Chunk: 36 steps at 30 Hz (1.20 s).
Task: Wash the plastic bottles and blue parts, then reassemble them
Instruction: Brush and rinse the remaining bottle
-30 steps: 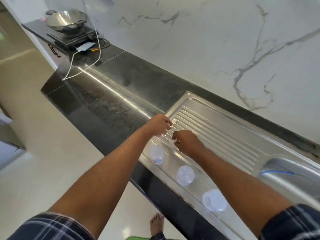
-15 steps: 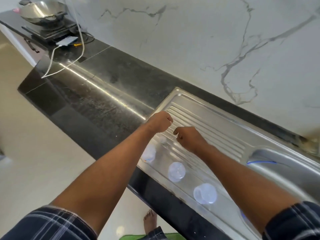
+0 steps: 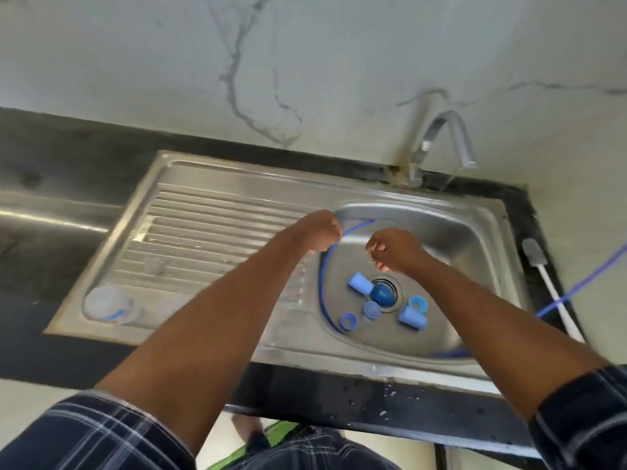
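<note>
Both arms reach up from the bottom of the frame to the sink [image 3: 481, 232], right of centre. The left grip [image 3: 320, 232] is a closed fist over the basin's left rim, touching or just beside the tube [image 3: 322, 283]. I cannot tell whether it pinches anything. The right grip [image 3: 395, 249] hangs over the basin with its fingers curled in and nothing seen in it. The 2 grips are near each other but apart.

The tube curves down the basin's left wall and leaves over the right rim. The blue parts [image 3: 412, 318] lie loose on the basin floor around the drain [image 3: 395, 283], below the right grip.

1 bottle [image 3: 108, 305] stands at the lower left corner of the drainboard [image 3: 210, 218], close to its front edge. The ribs between it and the left arm are open, apart from 1 blurred clear shape.

The tap [image 3: 444, 137] arches over the basin's back rim. A brush [image 3: 543, 269] lies on the worktop [image 3: 51, 334] just right of the sink.

0.5 s ago both grips were over the drainboard's far left end, with 3 bottles in a row along its front edge. Now they are over the basin, and the view has swung right.
</note>
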Available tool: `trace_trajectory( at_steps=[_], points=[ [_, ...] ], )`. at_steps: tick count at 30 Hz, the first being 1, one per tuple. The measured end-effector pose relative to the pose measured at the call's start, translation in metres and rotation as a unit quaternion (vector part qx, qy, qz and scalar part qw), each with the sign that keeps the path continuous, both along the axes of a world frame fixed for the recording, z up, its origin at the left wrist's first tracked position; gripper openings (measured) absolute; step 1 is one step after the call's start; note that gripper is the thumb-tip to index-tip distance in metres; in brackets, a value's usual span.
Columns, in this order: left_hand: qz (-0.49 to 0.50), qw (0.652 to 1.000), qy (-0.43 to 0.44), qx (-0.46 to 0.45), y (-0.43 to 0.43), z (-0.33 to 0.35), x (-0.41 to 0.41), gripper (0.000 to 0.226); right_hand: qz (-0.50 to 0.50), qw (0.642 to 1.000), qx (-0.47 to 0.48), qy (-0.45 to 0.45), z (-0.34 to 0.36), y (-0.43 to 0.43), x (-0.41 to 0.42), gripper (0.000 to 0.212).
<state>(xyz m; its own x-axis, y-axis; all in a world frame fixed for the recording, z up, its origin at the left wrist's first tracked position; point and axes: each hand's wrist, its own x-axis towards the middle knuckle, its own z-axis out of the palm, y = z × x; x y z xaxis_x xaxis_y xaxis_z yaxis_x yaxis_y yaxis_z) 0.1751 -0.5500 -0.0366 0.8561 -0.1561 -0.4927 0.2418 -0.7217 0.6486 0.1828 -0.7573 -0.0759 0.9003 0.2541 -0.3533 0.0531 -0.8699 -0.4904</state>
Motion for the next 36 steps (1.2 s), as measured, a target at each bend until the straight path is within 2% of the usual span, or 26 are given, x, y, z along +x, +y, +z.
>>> trace_trajectory(
  at_steps=[4, 8, 14, 19, 24, 28, 32, 34, 36],
  points=[
    [-0.042, 0.998, 0.043, 0.004, -0.071, -0.032, 0.002, 0.021, -0.04, 0.997, -0.053, 0.031, -0.038, -0.09, -0.013, 0.023],
    [-0.046, 0.997, 0.049, 0.035, -0.099, -0.062, -0.001, 0.02, 0.009, 0.994, -0.089, 0.067, -0.078, -0.123, -0.019, 0.019],
    [0.019, 0.997, 0.04, 0.061, -0.097, -0.087, -0.011, 0.019, 0.13, 0.977, -0.132, 0.108, -0.133, -0.09, -0.024, 0.027],
    [0.076, 0.995, 0.041, 0.052, -0.088, -0.1, -0.019, 0.019, 0.189, 0.968, -0.144, 0.08, -0.172, -0.065, -0.033, 0.019],
    [0.085, 0.994, 0.058, 0.042, -0.08, -0.108, -0.023, 0.017, 0.234, 0.96, -0.144, 0.054, -0.181, -0.05, -0.028, 0.019],
    [0.087, 0.993, 0.073, 0.03, -0.079, -0.119, -0.024, 0.016, 0.183, 0.969, -0.152, 0.073, -0.178, -0.051, -0.029, 0.012],
    [0.079, 0.993, 0.082, 0.014, -0.084, -0.122, -0.019, 0.019, 0.106, 0.986, -0.095, 0.087, -0.172, -0.064, -0.029, 0.01],
    [0.075, 0.993, 0.086, 0.013, -0.087, -0.121, -0.016, 0.022, 0.045, 0.994, -0.053, 0.082, -0.166, -0.071, -0.03, 0.01],
    [0.074, 0.993, 0.09, 0.01, -0.091, -0.119, -0.014, 0.023, -0.044, 0.995, 0.031, 0.078, -0.158, -0.079, -0.031, 0.012]
  ],
)
